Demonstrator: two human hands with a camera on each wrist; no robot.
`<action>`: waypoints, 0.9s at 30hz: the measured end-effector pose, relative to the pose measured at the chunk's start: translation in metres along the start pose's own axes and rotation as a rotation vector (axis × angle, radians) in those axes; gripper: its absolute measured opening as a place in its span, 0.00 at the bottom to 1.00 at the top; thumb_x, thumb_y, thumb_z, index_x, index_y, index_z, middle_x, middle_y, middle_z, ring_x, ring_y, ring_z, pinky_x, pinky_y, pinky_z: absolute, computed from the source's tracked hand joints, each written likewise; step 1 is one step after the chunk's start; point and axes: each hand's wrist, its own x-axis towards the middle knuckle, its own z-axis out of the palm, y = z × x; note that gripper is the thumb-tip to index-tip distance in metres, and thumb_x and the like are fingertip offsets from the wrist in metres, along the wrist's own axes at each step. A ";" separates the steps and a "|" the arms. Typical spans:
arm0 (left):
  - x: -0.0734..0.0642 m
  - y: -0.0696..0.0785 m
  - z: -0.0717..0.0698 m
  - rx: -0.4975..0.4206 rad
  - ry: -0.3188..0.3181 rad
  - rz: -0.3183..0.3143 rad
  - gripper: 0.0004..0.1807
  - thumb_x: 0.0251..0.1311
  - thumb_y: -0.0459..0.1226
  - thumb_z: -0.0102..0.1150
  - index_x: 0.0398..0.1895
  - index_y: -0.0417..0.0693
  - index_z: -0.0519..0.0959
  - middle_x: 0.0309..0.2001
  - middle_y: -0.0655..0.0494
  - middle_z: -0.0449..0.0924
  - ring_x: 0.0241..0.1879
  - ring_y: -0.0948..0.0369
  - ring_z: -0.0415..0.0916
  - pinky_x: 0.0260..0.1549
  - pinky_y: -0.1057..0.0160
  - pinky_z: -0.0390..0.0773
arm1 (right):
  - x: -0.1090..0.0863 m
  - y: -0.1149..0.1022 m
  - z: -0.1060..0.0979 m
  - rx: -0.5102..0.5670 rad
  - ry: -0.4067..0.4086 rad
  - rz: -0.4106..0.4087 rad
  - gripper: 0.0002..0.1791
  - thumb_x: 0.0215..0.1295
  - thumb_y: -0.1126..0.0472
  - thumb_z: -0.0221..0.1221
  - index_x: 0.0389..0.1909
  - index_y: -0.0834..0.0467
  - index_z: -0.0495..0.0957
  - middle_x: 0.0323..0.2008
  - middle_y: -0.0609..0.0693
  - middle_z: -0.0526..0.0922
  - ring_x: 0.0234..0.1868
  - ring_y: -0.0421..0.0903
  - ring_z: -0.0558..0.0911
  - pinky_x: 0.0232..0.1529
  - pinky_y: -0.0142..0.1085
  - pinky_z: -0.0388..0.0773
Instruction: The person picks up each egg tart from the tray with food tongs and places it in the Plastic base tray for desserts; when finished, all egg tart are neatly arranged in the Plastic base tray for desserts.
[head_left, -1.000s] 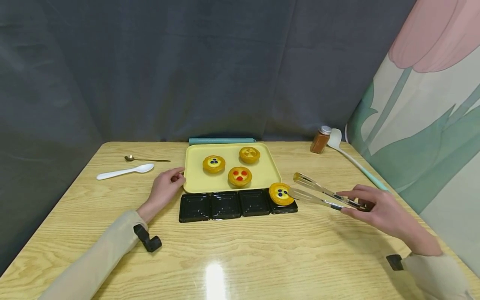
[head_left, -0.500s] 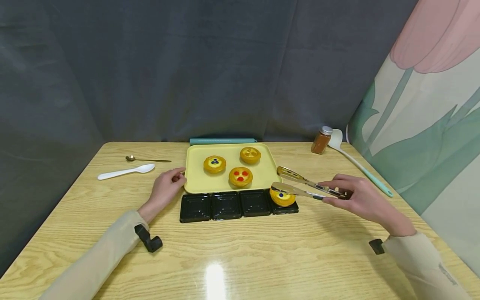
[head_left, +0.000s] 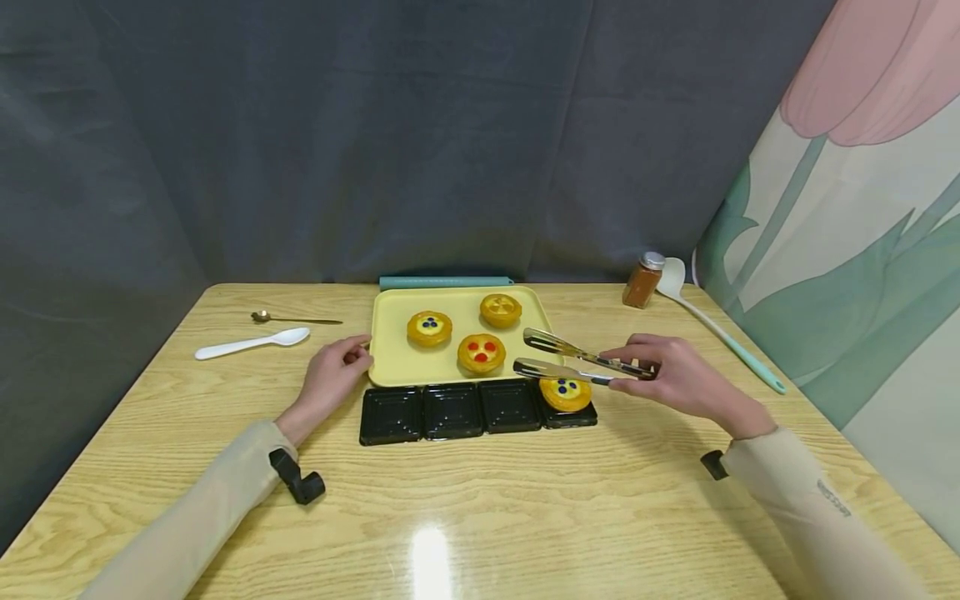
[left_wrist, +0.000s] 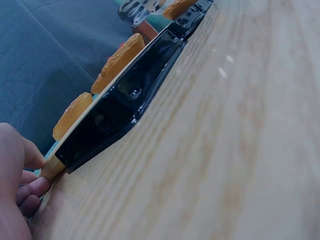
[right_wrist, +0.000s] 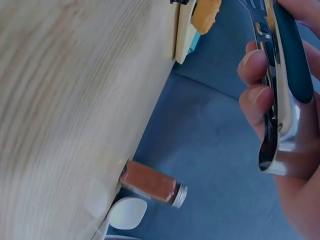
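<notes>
My left hand (head_left: 333,379) pinches the left edge of a yellow tray (head_left: 390,367); the left wrist view shows thumb and fingers (left_wrist: 36,187) at its corner. On the tray sit a blueberry tart (head_left: 429,329), a red-topped tart (head_left: 481,354) and a plain yellow tart (head_left: 500,310). My right hand (head_left: 667,371) grips metal tongs (head_left: 577,354), their arms apart with nothing between the tips. The tips hang over the tray's right front corner. Another blueberry tart (head_left: 566,395) sits in the rightmost compartment of a black container (head_left: 452,412), partly behind the tongs.
A white spoon (head_left: 255,343) and a small thin metal spoon (head_left: 296,320) lie at left. Behind the tray is a teal roll (head_left: 446,282). A spice jar (head_left: 642,281) and a long white-and-mint utensil (head_left: 720,329) are at right, near the curtain (head_left: 375,150).
My right hand has moved left with the tongs, from beside the tart in the black container to above the tray's right front corner. The left hand keeps its place on the tray.
</notes>
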 end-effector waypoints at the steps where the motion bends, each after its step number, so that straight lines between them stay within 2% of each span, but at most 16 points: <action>1: 0.000 0.000 0.000 0.000 0.000 0.000 0.23 0.67 0.33 0.54 0.63 0.33 0.77 0.42 0.44 0.80 0.42 0.51 0.73 0.46 0.54 0.69 | 0.003 0.001 0.001 0.001 -0.007 0.000 0.18 0.60 0.55 0.72 0.52 0.50 0.87 0.32 0.38 0.77 0.22 0.36 0.69 0.24 0.32 0.68; 10: -0.001 0.001 -0.001 -0.001 0.001 -0.003 0.23 0.67 0.33 0.54 0.63 0.32 0.77 0.42 0.44 0.80 0.42 0.51 0.73 0.46 0.54 0.69 | 0.023 0.002 0.009 0.019 -0.075 0.002 0.20 0.60 0.53 0.72 0.53 0.51 0.87 0.36 0.39 0.80 0.24 0.37 0.72 0.26 0.33 0.72; 23: -0.001 0.003 0.000 -0.006 0.001 -0.008 0.23 0.66 0.33 0.54 0.63 0.32 0.76 0.42 0.44 0.80 0.43 0.51 0.73 0.46 0.54 0.69 | 0.042 0.002 0.014 0.037 -0.138 0.051 0.20 0.60 0.51 0.72 0.53 0.51 0.86 0.36 0.40 0.81 0.27 0.40 0.72 0.27 0.34 0.70; 27: -0.001 0.002 0.000 -0.005 0.001 -0.011 0.23 0.66 0.33 0.54 0.63 0.33 0.76 0.42 0.44 0.80 0.43 0.51 0.73 0.46 0.54 0.69 | 0.045 0.003 0.013 0.047 -0.147 0.028 0.21 0.59 0.52 0.73 0.53 0.52 0.87 0.37 0.43 0.82 0.28 0.41 0.73 0.29 0.34 0.71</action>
